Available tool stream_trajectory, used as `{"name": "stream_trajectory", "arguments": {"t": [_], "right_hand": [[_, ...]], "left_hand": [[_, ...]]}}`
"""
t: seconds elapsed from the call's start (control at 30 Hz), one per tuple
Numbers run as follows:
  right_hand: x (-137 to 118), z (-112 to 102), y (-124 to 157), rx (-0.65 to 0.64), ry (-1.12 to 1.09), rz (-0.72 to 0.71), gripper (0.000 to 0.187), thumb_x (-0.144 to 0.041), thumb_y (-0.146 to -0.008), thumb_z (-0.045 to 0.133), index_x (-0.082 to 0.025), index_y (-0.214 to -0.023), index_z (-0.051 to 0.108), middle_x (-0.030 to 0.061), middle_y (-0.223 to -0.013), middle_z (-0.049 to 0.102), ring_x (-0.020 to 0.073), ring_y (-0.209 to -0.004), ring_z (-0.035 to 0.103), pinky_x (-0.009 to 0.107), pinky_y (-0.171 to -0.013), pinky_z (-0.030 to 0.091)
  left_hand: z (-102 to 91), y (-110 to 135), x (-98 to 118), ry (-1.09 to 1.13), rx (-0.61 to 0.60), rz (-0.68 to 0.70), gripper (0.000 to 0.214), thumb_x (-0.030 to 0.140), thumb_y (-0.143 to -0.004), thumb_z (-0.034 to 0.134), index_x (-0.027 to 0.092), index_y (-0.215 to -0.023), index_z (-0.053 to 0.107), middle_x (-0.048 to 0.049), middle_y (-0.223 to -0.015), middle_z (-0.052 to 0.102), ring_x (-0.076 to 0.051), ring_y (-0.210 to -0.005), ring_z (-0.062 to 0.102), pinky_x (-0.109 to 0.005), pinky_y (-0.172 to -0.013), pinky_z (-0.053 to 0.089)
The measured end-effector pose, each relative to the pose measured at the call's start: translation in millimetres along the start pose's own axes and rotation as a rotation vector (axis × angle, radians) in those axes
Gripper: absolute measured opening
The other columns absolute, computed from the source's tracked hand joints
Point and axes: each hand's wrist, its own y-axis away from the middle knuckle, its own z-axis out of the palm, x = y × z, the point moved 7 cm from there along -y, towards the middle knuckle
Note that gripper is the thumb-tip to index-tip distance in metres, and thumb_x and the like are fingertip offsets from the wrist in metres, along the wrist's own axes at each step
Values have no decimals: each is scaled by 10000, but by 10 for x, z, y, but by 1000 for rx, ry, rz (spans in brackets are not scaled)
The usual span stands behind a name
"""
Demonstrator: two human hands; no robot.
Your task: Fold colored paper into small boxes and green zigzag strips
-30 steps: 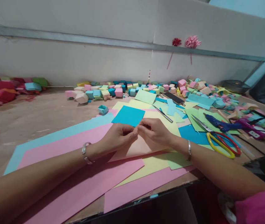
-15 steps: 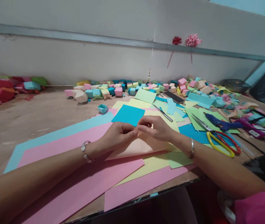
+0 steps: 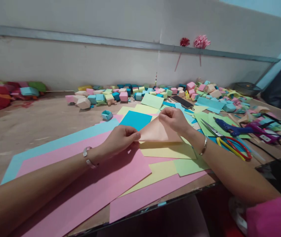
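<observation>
Between my two hands a peach sheet of paper (image 3: 158, 132) is raised off the pile, its visible part shaped like a triangle. My left hand (image 3: 122, 138) pinches its left corner between thumb and fingers. At its upper edge my right hand (image 3: 175, 120) is closed on the paper, fingertips pressed together. Below it lies a yellow sheet (image 3: 170, 150), and behind it a bright blue square of paper (image 3: 136, 120). Under my left forearm spreads a large pink sheet (image 3: 100, 184).
Scissors (image 3: 225, 140) with yellow and red handles and a blue glue gun (image 3: 231, 127) with cables lie at the right. A phone (image 3: 182, 102) rests further back. Small paper boxes (image 3: 123, 96) line the wall. A light blue box (image 3: 107, 115) stands left of the sheets.
My hands have moved apart, the right one up and to the right. The peach paper has been lifted and turned, uncovering the yellow sheet below.
</observation>
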Motion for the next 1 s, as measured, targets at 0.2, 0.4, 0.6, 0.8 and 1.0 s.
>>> {"name": "stream_trajectory", "arguments": {"t": [0.2,0.4,0.6,0.8,1.0], "right_hand": [[66,1,-53,55,126,34,127,-224,-755,518,-183,-642,558,2,-649,577,136,-645,488,264,-605,345],[114,249,-515,-237,293,68,100,-171,-739,523,-177,-646,559,-2,-632,548,125,-599,438,273,-561,279],[222,590,-784,-345,247,-6,168,-227,-790,503,-167,-639,545,-10,-628,531,114,-604,437,258,-569,304],[401,812,-707,-311,185,-117,188,-297,-834,494,-157,-755,591,-4,-681,576,121,-646,475,246,-600,334],[417,888,-563,-325,176,-228,134,-265,-826,550,-182,-728,586,3,-717,606,130,-653,472,255,-637,325]], "left_hand": [[-83,-41,6,-82,144,103,372,439,-867,508,171,-616,568,18,-561,588,-115,-544,512,-221,-516,342],[-229,-84,-50,-107,232,48,389,455,-846,502,173,-580,537,43,-498,468,-97,-480,384,-233,-473,267],[-434,-180,-193,-115,303,-24,399,445,-810,484,195,-516,383,50,-453,350,-93,-452,330,-239,-463,239],[-522,-285,-344,-304,267,-58,367,384,-762,523,193,-475,398,23,-419,406,-118,-453,380,-274,-480,197],[-482,-331,-463,-531,107,-68,366,421,-726,597,195,-451,513,-12,-441,502,-137,-423,399,-305,-489,163]]}}
